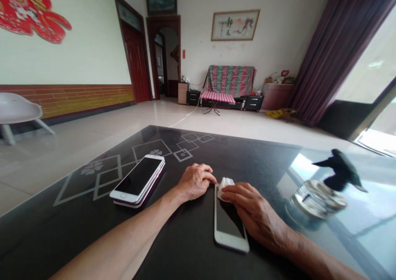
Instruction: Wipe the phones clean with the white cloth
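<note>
A white smartphone with a dark screen lies flat on the black table, its home-button end towards me. My right hand is over its upper right part, fingers pressed together on a wad of white cloth or tissue against the screen. At the phone's upper left edge, my left hand rests low on the table with bent fingers, and the index fingertip touches the phone's corner. Left of that hand, a stack of smartphones lies with a white-framed one on top. The undersides of both hands are hidden.
On the right of the black table stands a clear spray bottle with a black trigger head, slightly blurred. Beyond the table are tiled floor, a white chair at left, a small folding table and a purple curtain.
</note>
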`<state>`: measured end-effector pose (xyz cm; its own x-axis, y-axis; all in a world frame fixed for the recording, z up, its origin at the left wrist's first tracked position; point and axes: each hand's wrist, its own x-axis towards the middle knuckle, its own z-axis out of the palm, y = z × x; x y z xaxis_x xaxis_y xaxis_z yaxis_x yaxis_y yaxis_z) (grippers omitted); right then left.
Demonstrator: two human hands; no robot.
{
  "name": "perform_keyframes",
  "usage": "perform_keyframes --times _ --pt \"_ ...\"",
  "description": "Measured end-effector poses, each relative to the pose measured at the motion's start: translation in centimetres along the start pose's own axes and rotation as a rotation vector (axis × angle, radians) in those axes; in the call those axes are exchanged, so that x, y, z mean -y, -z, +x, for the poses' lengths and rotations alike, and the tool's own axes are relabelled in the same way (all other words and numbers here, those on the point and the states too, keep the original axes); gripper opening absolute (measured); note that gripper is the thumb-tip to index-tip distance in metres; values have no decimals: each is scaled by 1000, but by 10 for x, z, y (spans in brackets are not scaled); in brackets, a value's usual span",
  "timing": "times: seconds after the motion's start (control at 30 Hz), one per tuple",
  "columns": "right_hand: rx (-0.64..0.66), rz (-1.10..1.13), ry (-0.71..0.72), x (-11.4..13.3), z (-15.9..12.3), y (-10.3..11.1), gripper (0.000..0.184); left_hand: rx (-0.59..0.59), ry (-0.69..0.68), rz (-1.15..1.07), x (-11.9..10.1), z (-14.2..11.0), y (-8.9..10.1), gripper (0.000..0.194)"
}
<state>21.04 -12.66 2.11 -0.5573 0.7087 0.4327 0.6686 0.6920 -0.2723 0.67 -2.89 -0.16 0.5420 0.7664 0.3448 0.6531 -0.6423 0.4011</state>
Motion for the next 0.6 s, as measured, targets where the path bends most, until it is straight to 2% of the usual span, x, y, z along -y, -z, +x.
perform_keyframes --times 0.37,0.6 --pt "22 143 81 12 -8 9 38 -18 -37 24 -1 0 -1 38" --pt "163 176 148 25 -10 18 40 -14 -34 -10 -1 0 1 38"
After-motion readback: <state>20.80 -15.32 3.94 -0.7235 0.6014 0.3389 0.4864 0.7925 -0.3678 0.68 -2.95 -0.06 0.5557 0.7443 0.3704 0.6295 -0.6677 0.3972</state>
